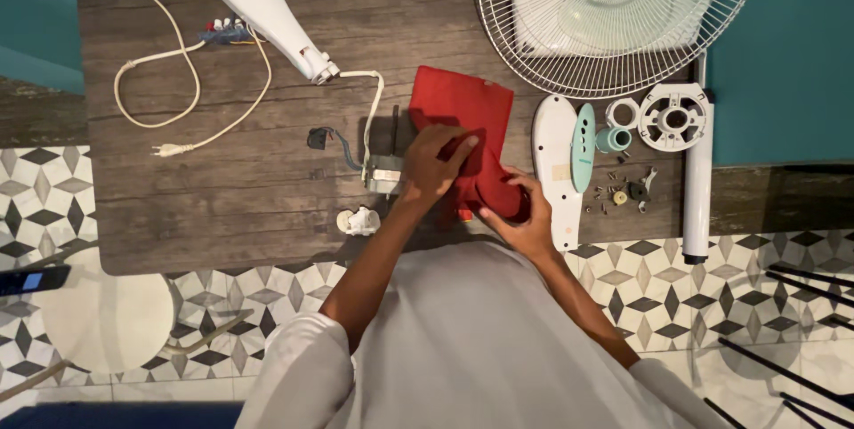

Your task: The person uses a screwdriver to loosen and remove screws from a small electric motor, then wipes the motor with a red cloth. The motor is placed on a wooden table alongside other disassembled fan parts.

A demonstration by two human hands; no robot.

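I judge a wiping step: my left hand (433,165) presses the red cloth (470,140) onto the fan motor (384,171) beneath it, my right hand (527,220) grips the cloth's near edge; next calls for steady rubbing.

— How is the light?
— Soft and even, from overhead; the wooden table (267,207) throws a dim shadow on the tiles below its near edge.
— Sharpness?
— Crisp at the table's middle; slight wide-angle bending and softness beyond its ends. No glare.
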